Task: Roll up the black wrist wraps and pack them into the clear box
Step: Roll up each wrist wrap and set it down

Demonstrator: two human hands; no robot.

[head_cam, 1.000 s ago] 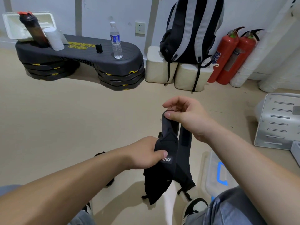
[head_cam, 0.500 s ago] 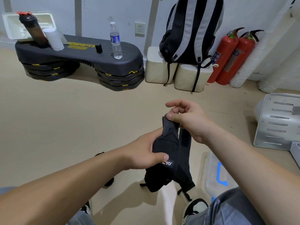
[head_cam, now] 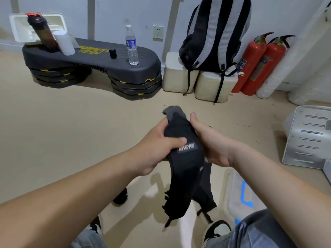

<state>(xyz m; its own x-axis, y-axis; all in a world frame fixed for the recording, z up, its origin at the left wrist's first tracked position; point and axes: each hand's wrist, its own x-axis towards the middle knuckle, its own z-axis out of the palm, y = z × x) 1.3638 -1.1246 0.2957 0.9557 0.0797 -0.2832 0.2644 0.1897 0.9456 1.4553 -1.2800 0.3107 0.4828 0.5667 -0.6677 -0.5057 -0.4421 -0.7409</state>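
The black fabric wrist wrap (head_cam: 186, 158) hangs in mid-air above the floor, clasped between both hands, probably to gather it for rolling. Its long axis runs near vertical, grey end (head_cam: 172, 110) above the fingers, frayed tails drooping below. The left hand (head_cam: 157, 147) and right hand (head_cam: 211, 142) both grip it closed. The clear plastic box (head_cam: 238, 196) lies low, right of the fingers.

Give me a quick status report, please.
Left hand and right hand both gripping black fabric wrist wrap, tail hanging unrolled. Clear plastic box on floor, unobstructed.
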